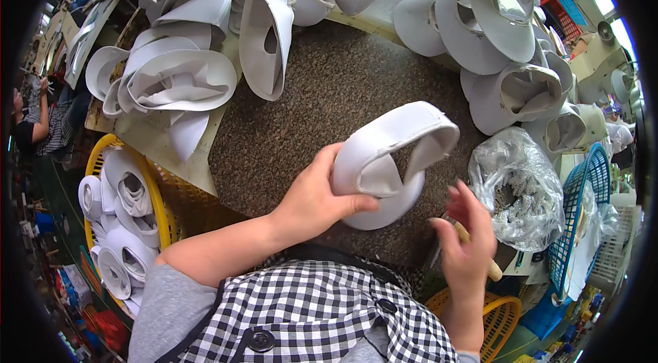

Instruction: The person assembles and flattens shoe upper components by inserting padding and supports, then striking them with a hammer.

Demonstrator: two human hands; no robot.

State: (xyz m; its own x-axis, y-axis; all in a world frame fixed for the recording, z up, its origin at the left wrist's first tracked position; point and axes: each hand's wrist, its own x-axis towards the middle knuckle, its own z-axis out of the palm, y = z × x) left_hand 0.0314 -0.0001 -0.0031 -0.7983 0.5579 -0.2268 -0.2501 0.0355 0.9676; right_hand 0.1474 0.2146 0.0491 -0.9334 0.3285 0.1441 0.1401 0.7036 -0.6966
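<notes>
So my left hand (319, 192) has a white visor (373, 137) pinched at its left side, thumb in front, the other fingers mostly hidden. It's tilted over the dark speckled counter (329, 68); can't tell if it's touching. My right hand (469, 240) is just beside it, thumb and forefinger spread, with a wooden handle (495, 270) showing behind, can't tell if I'm gripping that. More visors (181, 79) pile up along the far edge, and a clear plastic bag (522, 147) sits to the right.
</notes>
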